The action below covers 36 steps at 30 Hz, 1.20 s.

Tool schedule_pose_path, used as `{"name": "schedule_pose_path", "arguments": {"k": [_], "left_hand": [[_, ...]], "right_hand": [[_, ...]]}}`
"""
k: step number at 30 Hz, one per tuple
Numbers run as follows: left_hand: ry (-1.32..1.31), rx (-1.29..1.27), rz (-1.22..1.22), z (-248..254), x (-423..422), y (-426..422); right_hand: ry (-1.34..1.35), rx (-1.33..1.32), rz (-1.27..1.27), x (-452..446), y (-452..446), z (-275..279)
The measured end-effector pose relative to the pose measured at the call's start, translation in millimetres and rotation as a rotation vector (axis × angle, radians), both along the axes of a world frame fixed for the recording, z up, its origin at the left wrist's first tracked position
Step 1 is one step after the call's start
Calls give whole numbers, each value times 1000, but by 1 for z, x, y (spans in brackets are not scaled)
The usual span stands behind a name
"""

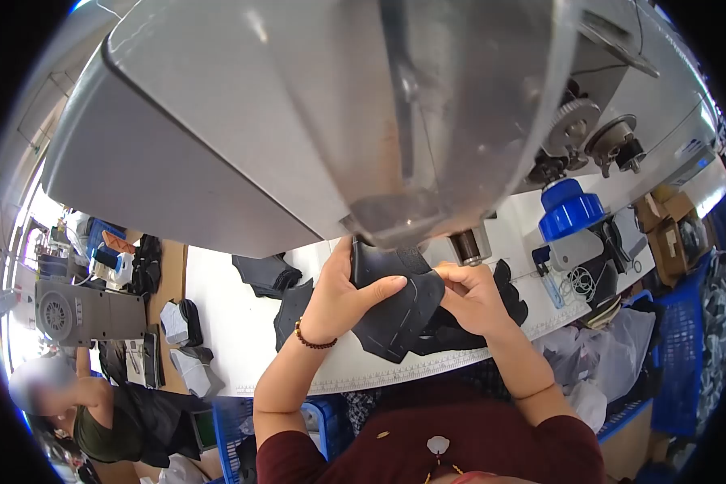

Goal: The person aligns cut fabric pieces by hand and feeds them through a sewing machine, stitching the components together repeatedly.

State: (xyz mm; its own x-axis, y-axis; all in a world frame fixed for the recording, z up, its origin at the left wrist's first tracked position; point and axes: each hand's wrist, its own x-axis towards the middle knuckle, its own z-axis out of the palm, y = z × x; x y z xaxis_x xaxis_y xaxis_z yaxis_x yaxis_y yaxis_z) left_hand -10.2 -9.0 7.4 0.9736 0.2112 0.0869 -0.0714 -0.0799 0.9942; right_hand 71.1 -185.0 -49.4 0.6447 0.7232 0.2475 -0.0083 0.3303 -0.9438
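Note:
A dark grey cut fabric piece [391,319] with a pale stitched or marked line is held under the large grey sewing machine head [218,121]. My left hand [339,294] grips its left side, thumb lying on top and the other fingers mostly hidden behind it. At the right edge, my right hand [472,298] pinches the piece between thumb and bent fingers. More dark pieces [452,335] lie beneath and beside it on the white table [242,347]. A stack of dark pieces [268,274] sits left of my left hand.
Right of my hands are a blue knob [570,211], a blue-handled tool [547,274] and loose white cord [581,284]. Plastic bags [621,347] and blue crates [676,363] stand at the right. Another person [97,403] works at the left, near a grey machine [89,313].

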Motion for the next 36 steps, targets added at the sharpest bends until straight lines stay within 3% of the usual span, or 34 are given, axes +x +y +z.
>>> {"name": "schedule_pose_path", "arguments": {"k": [6, 13, 19, 25, 36], "left_hand": [[117, -69, -47, 0, 1, 7], [26, -138, -16, 1, 3, -2], [36, -127, -4, 4, 4, -4], [40, -186, 9, 6, 2, -5], [18, -248, 83, 0, 3, -10]], "right_hand": [[-37, 53, -13, 3, 2, -6], [-168, 44, -41, 7, 2, -7], [3, 24, 52, 12, -3, 4], [-133, -151, 18, 13, -4, 23], [-158, -83, 18, 19, -1, 19]]}}
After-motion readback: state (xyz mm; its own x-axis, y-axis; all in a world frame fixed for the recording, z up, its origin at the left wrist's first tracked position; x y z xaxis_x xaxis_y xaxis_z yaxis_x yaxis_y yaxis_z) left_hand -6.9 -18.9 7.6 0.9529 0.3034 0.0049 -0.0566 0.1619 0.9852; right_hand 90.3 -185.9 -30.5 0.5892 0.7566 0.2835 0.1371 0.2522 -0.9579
